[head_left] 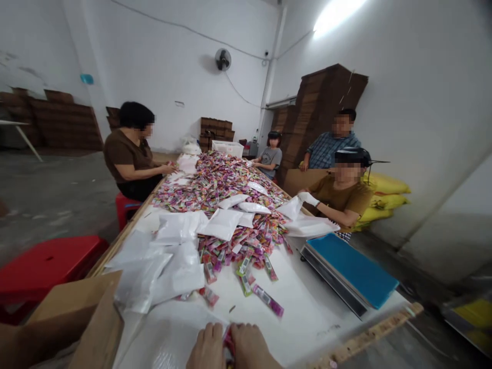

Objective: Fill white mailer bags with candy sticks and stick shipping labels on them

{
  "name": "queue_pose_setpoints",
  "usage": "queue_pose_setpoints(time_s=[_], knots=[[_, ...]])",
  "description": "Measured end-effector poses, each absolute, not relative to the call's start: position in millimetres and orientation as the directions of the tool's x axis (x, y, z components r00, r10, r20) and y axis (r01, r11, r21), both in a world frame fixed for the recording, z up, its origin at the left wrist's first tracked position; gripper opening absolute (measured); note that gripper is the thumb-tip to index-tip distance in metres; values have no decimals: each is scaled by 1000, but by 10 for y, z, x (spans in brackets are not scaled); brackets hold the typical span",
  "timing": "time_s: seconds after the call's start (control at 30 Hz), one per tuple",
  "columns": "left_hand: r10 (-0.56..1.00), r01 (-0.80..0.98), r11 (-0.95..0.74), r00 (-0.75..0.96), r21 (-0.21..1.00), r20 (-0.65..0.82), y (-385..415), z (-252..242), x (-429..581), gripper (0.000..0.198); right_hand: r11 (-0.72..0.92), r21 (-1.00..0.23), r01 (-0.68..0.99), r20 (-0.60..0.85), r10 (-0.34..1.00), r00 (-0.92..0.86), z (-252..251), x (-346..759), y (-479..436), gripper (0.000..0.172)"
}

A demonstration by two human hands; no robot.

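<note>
At the near edge of the table, my left hand and my right hand are side by side with fingers curled down. Pink and red printed packets show in the narrow gap between them; how many is hidden. A flat white plastic bag lies just left of my left hand. Beyond my hands, a few loose stick-shaped packets lie on the white tabletop. Behind those spreads a large heap of colourful packets, with filled white bags resting on its near side.
More white bags cover the table's left side. An open cardboard box and red stool stand left. A blue-topped scale is at right. One person sits left; several sit or stand right, one with a white glove.
</note>
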State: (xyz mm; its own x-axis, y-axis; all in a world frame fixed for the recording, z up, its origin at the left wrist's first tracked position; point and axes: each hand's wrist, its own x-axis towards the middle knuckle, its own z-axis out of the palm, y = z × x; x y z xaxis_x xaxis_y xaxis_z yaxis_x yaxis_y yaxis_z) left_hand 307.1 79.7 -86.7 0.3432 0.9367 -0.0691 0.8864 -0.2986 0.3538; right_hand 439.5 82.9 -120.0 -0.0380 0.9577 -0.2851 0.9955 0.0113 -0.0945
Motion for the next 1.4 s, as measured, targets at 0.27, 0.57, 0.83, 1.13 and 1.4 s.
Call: queue_pose_setpoints(time_s=[0.27, 0.57, 0.83, 1.13, 1.4], knots=[[951, 852, -230, 299, 470, -76, 727, -617, 3214, 51, -19, -127, 992, -233, 973, -11, -1078, 4341, 748, 43], [900, 830, -295, 408, 474, -155, 596, -548, 3347, 57, 75, -155, 985, -161, 982, -100, -1096, 4402, 734, 26], [906, 816, -254, 388, 519, -168, 580, -512, 3435, 50, 28, -99, 995, -208, 977, -48, -1080, 4304, 700, 35], [861, 786, -507, 480, 353, 169, 536, -1047, 3341, 59, 56, -124, 991, -237, 968, -84, -937, 4408, 696, 29], [841, 815, -500, 376, 293, 390, 456, -1245, 3319, 57, 84, -179, 980, -217, 968, -123, -1032, 4465, 712, 25]])
